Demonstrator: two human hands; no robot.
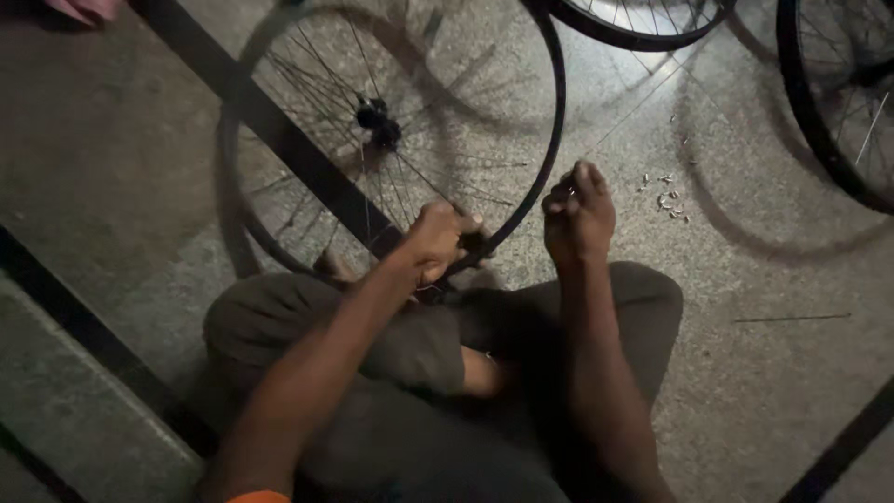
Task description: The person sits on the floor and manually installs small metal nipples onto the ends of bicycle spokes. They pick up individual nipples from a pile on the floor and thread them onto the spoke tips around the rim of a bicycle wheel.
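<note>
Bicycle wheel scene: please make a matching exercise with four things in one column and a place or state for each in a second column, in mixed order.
Things:
1. left hand
2. right hand
3. small metal pieces
4. loose spoke

Places or states:
A. scattered on the floor, just right of the raised hand
B. gripping the wheel rim
C. lying alone on the floor, far right
D. raised beside the rim, fingers pinched together

Pairs: 1-B, 2-D, 3-A, 4-C

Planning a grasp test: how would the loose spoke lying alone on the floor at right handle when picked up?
The loose spoke looks like thin, long wire, so probably light and springy, flexing if lifted by one end. Lying flat on the hard floor, it likely resists pinching and may roll or skid. The right hand is raised well short of it.
</note>
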